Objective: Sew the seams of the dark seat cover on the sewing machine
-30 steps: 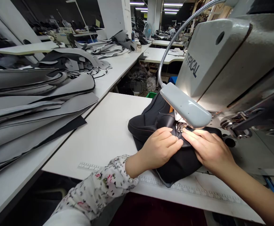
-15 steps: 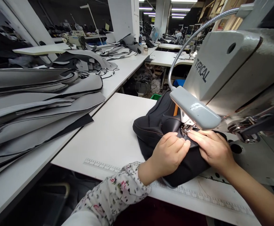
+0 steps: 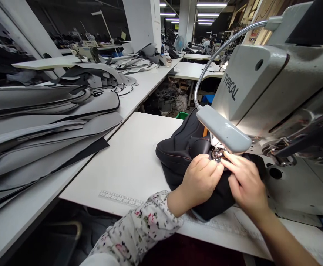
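Observation:
A black sewn cover (image 3: 175, 147) with orange stitching lies bunched under the presser foot (image 3: 216, 152) of a sewing machine (image 3: 250, 81) marked TYPICAL. My left hand (image 3: 201, 179) is closed on the cover's edge just in front of the foot, fingers bent and pinching the material. Right beside it, my right hand (image 3: 247, 181) has its fingers stretched out and the thumb apart, with fingertips at the right side of the foot. The fingertips rest on or just above the material; exactly which is hard to see. The needle is hidden behind a grey lamp (image 3: 224, 129).
Grey, black-edged fabric pieces (image 3: 50, 136) lie stacked on the long table (image 3: 147, 85) at left. A printed ruler strip (image 3: 119, 197) runs along the front of the machine table (image 3: 117, 159). Behind stands a green bin (image 3: 181, 115). Other sewing machines and a person are far back.
My right hand has lifted and turned, its fingers now pointing more up toward the foot. The left hand keeps its hold on the cover. The view has shifted slightly.

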Motion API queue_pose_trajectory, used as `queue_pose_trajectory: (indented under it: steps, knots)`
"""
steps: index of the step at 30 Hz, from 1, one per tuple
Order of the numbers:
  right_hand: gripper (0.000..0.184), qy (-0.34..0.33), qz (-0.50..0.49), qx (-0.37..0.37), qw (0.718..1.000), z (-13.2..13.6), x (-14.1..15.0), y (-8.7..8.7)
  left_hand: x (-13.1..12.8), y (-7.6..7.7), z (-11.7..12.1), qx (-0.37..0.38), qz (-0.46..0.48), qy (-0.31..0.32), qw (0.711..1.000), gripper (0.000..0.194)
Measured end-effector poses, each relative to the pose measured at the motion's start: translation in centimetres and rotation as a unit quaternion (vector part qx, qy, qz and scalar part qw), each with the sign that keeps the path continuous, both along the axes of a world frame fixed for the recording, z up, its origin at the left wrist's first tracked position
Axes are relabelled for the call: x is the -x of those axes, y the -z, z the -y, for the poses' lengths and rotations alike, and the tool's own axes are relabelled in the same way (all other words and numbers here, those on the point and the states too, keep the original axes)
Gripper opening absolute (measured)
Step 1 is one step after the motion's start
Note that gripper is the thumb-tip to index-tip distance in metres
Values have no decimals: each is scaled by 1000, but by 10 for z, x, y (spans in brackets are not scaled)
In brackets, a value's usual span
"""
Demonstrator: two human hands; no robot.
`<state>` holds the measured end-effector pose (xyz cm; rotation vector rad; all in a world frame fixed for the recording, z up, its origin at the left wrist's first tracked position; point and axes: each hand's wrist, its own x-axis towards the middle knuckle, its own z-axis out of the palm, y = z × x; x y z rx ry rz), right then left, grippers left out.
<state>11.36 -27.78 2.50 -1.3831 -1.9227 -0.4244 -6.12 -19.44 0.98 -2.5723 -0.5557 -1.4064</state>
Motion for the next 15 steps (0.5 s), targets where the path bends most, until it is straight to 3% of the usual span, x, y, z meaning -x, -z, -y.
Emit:
queue_pose_trajectory:
  steps: [2,4,6,8,10,12,15]
  knots:
    - [46,-17,-80,-2,997,29,25,8,-1,2,-1,3,0,13,1000,24]
    - [41,-77,-182,25,980,53,50,20,-4,4,-1,16,-16,21,1000,26]
    - [37,-156,-251,100,950,66,73,35,-4,4,-1,36,-22,29,999,26]
    - [35,-193,-264,165,931,70,86,49,2,2,-4,51,3,69,996,26]
    - [34,-171,-239,184,938,69,90,60,19,2,-14,53,34,131,989,26]
    - [34,-127,-210,179,953,69,86,68,47,7,-35,67,27,151,986,35]
    - [37,-57,-182,199,961,68,75,80,92,24,-78,159,-102,27,982,57]
